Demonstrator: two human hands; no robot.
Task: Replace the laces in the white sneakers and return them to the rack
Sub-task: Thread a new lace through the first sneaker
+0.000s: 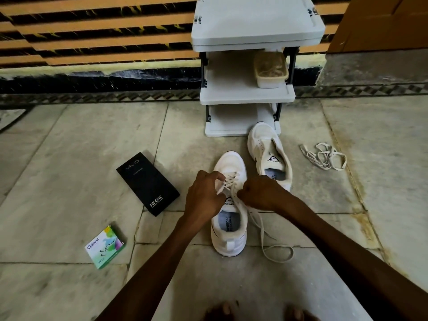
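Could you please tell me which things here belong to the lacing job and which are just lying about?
Job: near sneaker, far sneaker, threaded lace, loose laces, rack.
Lying about: black box, green box, tub on the rack, contents unclear.

The near sneaker [229,230] stands toe-away on the floor [81,158], partly laced, its lace [262,230] trailing off to the right in a loop. The far sneaker [266,144] is unlaced, toe right by the white rack [245,95]. Loose laces [324,156] sit tangled further right.
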